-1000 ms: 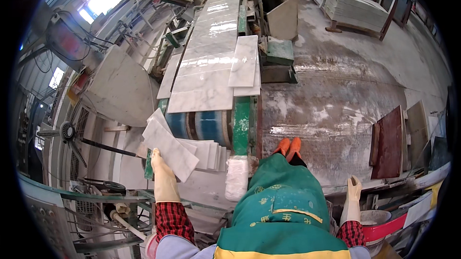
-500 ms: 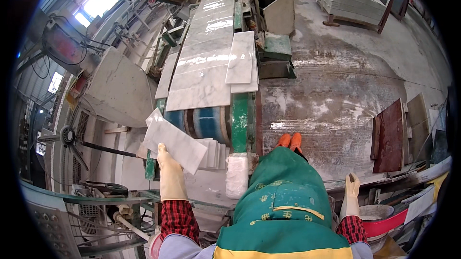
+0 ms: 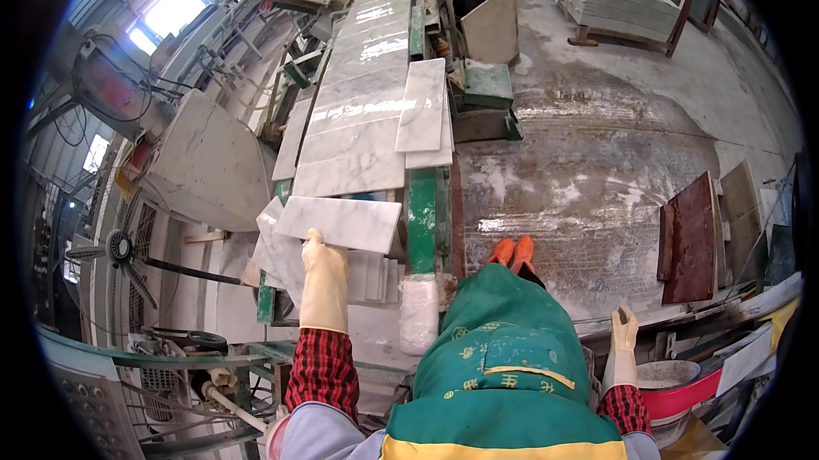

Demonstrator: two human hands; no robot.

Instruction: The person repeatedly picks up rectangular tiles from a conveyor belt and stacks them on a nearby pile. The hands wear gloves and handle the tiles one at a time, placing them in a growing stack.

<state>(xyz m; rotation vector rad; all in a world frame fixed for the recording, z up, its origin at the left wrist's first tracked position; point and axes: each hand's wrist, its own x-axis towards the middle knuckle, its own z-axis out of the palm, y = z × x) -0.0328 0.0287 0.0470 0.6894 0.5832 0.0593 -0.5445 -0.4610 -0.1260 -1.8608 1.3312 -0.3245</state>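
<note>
My left hand (image 3: 324, 285), in a cream rubber glove, is closed on the near edge of a white, grey-veined marble tile (image 3: 345, 219), its thumb on top. This tile lies level across the end of the conveyor, just short of the wet marble slabs (image 3: 354, 140) there. Another marble tile (image 3: 280, 251) sits slanted beneath and left of it, and a row of overlapping tiles (image 3: 371, 276) lies to the right of my glove. My right hand (image 3: 625, 334), gloved too, hangs at my right side, loosely curled with a gap between thumb and fingers, holding nothing visible.
Two more tiles (image 3: 422, 110) overlap on the conveyor's right edge, above its green frame (image 3: 421, 230). A black fan (image 3: 120, 247) stands at left. Dark red boards (image 3: 689, 242) lean at right, and stacked slabs (image 3: 618, 3) rest on a rack beyond the wet floor (image 3: 589, 195).
My left hand has moved right and slightly forward, turning its tile from slanted to nearly straight across the conveyor's end. The slanted tile beneath now shows more. My right hand has hardly moved.
</note>
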